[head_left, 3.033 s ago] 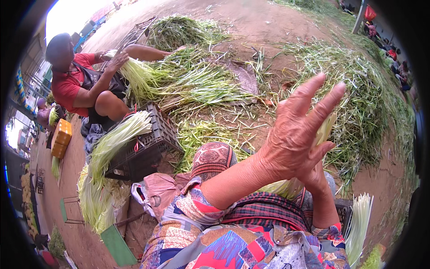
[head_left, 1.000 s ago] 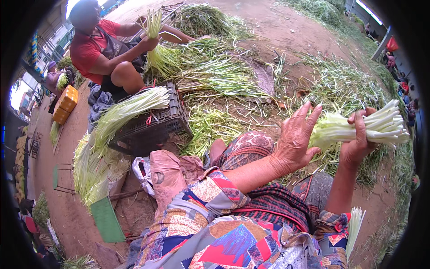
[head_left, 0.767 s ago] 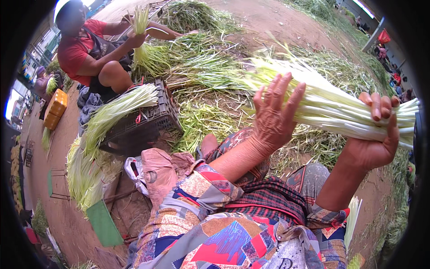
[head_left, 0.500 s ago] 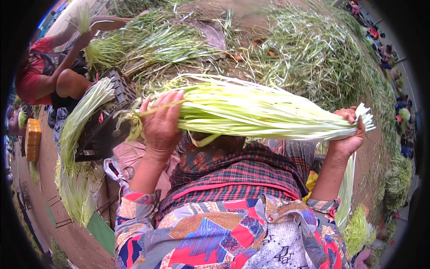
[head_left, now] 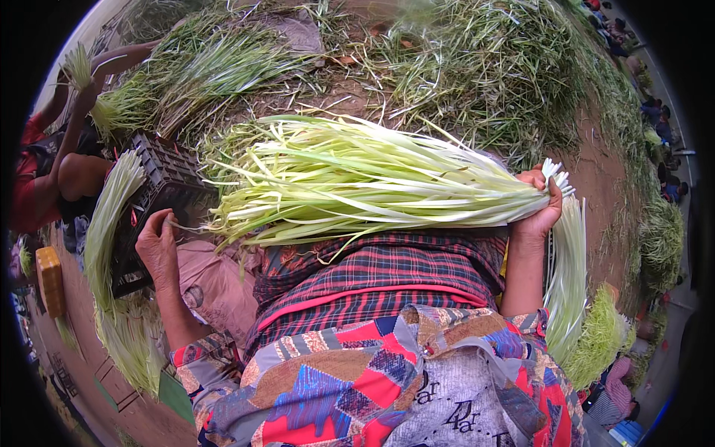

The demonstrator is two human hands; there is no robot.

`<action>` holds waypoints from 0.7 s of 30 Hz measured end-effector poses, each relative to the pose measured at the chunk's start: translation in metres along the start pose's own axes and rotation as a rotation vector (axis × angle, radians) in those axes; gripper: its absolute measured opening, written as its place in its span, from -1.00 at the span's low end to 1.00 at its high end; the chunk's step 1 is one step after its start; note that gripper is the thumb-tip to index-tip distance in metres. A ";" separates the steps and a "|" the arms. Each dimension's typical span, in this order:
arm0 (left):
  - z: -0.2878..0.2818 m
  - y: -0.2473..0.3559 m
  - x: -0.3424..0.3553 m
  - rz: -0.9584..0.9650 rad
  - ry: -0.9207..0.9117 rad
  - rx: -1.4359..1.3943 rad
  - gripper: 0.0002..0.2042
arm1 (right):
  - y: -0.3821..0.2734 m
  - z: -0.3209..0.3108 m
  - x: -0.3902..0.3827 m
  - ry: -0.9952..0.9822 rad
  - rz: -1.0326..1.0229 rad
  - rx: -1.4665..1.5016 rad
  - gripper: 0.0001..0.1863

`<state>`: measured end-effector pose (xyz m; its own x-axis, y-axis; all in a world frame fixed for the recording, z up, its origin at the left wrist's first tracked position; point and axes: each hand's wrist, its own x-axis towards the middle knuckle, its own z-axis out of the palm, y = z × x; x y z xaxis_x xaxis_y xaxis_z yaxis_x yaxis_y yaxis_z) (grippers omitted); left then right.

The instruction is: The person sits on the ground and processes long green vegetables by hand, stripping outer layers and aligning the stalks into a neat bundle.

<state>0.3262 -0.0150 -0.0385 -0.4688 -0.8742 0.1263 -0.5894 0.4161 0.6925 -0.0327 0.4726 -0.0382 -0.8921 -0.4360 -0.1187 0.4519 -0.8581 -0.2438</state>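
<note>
Near zone: the patterned shirt and the plaid apron border the work area at the bottom. 1 bundle of long pale-green leaves is positioned crosswise above the apron. Its white butt ends point right; its loose tips fan out left.

Right hand: fingers wrapped around the bundle near the white ends, which project a little past the fist. Left hand: clear of the bundle's main body, just beyond the tips. Fingers are bent, with a thin pale strand at the fingertips; whether it is pinched cannot be told.

Left side: a black crate stands just beyond the left hand and limits room there. Pale leaves drape along its outer edge. A pink sack fills the space between the left forearm and the apron.

Right side: another pale bundle stands beside the right forearm. Past it, a strip of bare soil gives open room.

Middle zone: beyond the bundle's upper edge lie littered ground and a broad heap of green trimmings.

Far zone: at left, a co-worker's arm extends beside leaf piles; an orange box sits near the rim. At right, several people line the edge.
</note>
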 end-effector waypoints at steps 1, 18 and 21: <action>-0.003 0.017 0.003 0.022 -0.031 -0.124 -0.91 | 0.001 0.000 -0.001 0.035 0.006 0.063 -0.69; 0.158 0.309 -0.072 0.877 -0.623 -0.284 -0.86 | 0.012 0.012 -0.003 0.107 -0.104 -0.014 -0.71; 0.162 0.299 -0.068 0.667 -0.705 -0.554 -0.93 | 0.010 0.010 -0.004 0.118 -0.105 0.013 -0.70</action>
<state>0.0753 0.2089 0.0453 -0.9535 -0.1070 0.2818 0.2121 0.4260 0.8795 -0.0243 0.4636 -0.0306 -0.9285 -0.3092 -0.2054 0.3551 -0.9012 -0.2484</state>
